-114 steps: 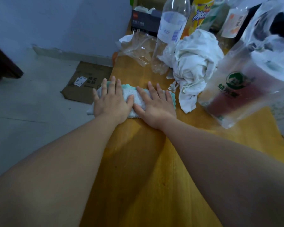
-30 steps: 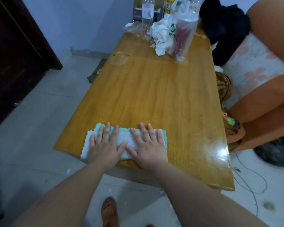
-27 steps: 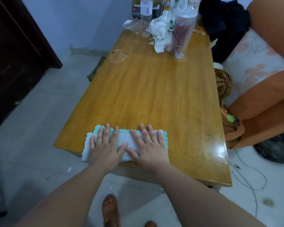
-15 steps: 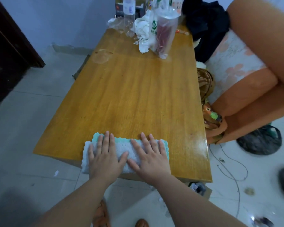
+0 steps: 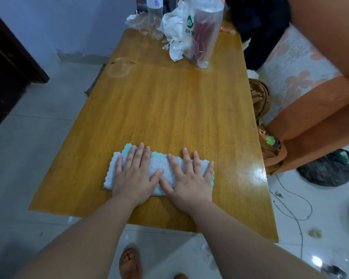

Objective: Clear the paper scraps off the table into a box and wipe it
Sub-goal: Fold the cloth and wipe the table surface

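Now: left hand [image 5: 133,176] and right hand [image 5: 189,180] flat, fingers spread, thumbs touching, pressing folded cloth [image 5: 161,168], near edge of wooden table [image 5: 169,101].

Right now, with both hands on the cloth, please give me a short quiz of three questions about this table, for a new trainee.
1. True or false: both the left hand and the right hand lie flat and open on the cloth.
2. Where does the pale ring mark sit on the table?
A. near the far left edge
B. beside the cloth
C. at the near right corner
3. Fill in: the clear bag with the green logo stands at the ______ end of the table.

Key: 1 true; 2 A; 3 far
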Demonstrator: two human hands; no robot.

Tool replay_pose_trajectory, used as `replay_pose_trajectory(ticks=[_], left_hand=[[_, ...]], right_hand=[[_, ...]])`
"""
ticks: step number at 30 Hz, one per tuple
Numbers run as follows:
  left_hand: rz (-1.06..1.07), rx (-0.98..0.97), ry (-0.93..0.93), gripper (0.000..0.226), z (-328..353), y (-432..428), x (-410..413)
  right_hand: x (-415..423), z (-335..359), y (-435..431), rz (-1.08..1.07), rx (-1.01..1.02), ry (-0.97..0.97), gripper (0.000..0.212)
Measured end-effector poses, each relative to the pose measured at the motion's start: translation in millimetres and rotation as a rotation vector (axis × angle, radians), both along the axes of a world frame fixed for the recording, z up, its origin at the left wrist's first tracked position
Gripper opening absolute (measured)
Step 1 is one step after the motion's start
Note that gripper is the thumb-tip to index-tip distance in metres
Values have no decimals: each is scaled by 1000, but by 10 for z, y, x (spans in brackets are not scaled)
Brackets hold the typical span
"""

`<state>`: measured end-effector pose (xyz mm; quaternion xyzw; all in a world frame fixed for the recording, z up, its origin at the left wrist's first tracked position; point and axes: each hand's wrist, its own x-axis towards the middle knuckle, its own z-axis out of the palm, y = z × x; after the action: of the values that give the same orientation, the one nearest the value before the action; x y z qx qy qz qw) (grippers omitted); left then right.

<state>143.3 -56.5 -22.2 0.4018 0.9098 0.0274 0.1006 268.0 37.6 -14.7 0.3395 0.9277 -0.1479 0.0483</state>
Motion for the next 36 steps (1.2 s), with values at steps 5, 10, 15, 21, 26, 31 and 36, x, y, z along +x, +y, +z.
replay_pose_trajectory(ticks=[5,10,15,21,26,31,36], left_hand=[[-39,28,42,85,-15,191,-188],[-69,29,52,80,-14,422,-397],[-66,34,11,71,-3,803,-677],[-118,46,2,72,7,1203,-981],[-177,54,-17,73,10,1559,-1231],[-189,51,-10,72,-19,1919,-1440],[-178,43,12,72,-14,2224,-1569]], right_hand=[[-195,-28,159,-47,10,16,70],[-409,-21,362,-82,6,17,70],[-699,-2,660,-145,7,7,70],[-995,-3,1034,-207,17,-20,71],[-1194,-36,1335,-255,49,-18,74],[-1384,-49,1692,-266,52,2,72],[-1532,-45,1963,-294,67,31,77]])
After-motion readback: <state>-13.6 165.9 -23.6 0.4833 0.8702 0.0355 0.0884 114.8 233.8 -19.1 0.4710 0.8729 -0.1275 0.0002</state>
